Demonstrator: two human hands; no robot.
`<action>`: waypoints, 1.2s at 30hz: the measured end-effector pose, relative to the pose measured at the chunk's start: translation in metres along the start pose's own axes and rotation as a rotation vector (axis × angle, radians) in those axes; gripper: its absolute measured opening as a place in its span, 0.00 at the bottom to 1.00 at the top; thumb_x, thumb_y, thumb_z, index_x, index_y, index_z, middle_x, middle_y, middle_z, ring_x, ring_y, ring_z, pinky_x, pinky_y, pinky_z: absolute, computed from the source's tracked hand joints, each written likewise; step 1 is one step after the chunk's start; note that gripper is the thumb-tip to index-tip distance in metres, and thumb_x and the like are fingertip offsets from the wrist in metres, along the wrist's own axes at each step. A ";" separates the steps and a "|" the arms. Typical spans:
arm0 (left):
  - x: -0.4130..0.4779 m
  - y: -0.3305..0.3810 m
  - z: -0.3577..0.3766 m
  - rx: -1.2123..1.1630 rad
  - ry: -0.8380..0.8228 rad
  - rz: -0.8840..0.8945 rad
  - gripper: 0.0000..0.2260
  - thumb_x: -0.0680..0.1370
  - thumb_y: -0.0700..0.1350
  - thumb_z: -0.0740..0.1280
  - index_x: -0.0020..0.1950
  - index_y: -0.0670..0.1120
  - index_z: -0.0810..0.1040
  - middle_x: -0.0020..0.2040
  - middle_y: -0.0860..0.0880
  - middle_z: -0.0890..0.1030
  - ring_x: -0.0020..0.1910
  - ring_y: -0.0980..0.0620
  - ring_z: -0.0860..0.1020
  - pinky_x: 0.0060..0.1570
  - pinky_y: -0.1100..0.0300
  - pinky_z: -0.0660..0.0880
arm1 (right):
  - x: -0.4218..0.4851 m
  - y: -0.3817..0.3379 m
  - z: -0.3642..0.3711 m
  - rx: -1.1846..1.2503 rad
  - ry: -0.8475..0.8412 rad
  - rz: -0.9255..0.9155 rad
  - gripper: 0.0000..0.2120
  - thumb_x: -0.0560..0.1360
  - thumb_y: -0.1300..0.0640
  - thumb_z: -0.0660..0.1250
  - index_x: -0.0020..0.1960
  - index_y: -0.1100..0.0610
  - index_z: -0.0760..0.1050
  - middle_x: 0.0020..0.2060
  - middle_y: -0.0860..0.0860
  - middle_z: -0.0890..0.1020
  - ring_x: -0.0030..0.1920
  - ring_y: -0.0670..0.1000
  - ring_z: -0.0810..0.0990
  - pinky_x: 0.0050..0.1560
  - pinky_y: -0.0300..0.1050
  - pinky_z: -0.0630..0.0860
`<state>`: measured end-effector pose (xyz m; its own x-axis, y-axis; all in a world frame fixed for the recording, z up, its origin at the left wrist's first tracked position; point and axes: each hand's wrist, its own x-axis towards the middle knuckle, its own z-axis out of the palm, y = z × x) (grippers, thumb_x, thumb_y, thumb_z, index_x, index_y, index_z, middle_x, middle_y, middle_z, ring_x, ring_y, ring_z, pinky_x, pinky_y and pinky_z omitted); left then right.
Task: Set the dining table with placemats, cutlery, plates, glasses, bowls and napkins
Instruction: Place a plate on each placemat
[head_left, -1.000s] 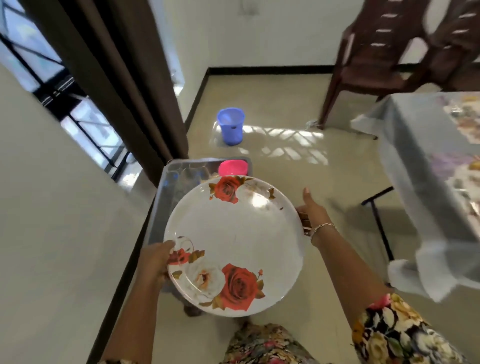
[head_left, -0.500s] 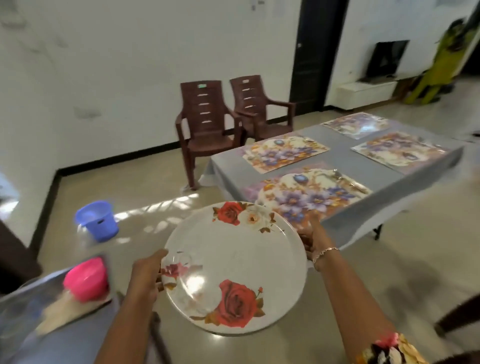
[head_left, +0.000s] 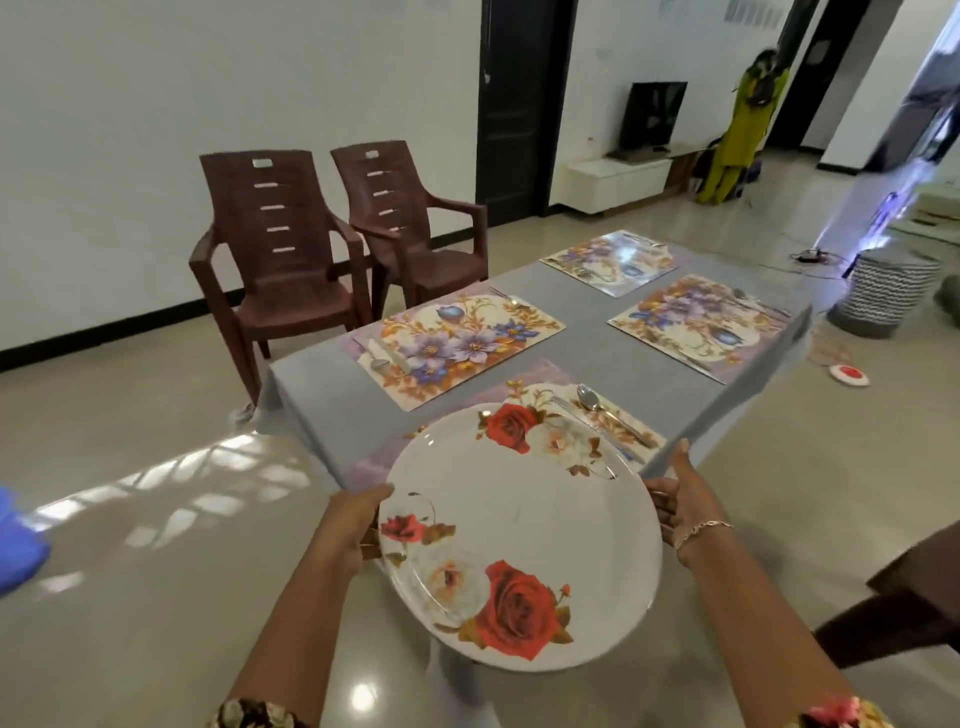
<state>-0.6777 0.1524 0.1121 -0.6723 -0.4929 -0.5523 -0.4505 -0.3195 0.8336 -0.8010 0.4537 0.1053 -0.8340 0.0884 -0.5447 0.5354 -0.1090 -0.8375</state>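
One plate (head_left: 519, 525), between left hand (head_left: 349, 527), right hand (head_left: 681, 501)

White plate (head_left: 519, 525), red roses; grey tablecloth (head_left: 332, 395).

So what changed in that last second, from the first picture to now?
The person turned from the tray by the curtain to the table, carrying the plate; its far rim now overlaps the nearest placemat in view. Unchanged: left hand and right hand grip the plate's opposite edges, nothing let go; cutlery lies on the placemats.
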 end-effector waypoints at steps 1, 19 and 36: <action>0.013 0.006 0.009 0.020 -0.017 -0.007 0.11 0.78 0.41 0.63 0.59 0.37 0.74 0.43 0.39 0.79 0.37 0.45 0.76 0.33 0.58 0.71 | 0.014 -0.004 0.002 0.002 0.009 0.004 0.46 0.65 0.26 0.56 0.50 0.70 0.75 0.27 0.52 0.69 0.22 0.47 0.63 0.25 0.36 0.64; 0.104 0.029 0.073 0.205 0.029 -0.161 0.08 0.78 0.39 0.65 0.56 0.39 0.74 0.46 0.39 0.77 0.47 0.41 0.76 0.41 0.53 0.74 | 0.124 -0.025 0.016 -0.079 0.013 0.129 0.34 0.72 0.31 0.56 0.44 0.63 0.78 0.35 0.55 0.79 0.34 0.52 0.75 0.36 0.44 0.74; 0.125 0.009 0.074 0.584 0.280 0.036 0.06 0.75 0.39 0.68 0.41 0.36 0.78 0.44 0.36 0.80 0.46 0.36 0.79 0.50 0.47 0.78 | 0.139 -0.010 0.007 -0.183 0.141 0.188 0.06 0.77 0.59 0.63 0.45 0.62 0.74 0.23 0.50 0.72 0.13 0.42 0.66 0.15 0.31 0.62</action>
<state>-0.8093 0.1481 0.0504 -0.5504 -0.7124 -0.4353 -0.7287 0.1553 0.6670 -0.9232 0.4604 0.0380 -0.6980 0.2216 -0.6810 0.7046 0.0427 -0.7083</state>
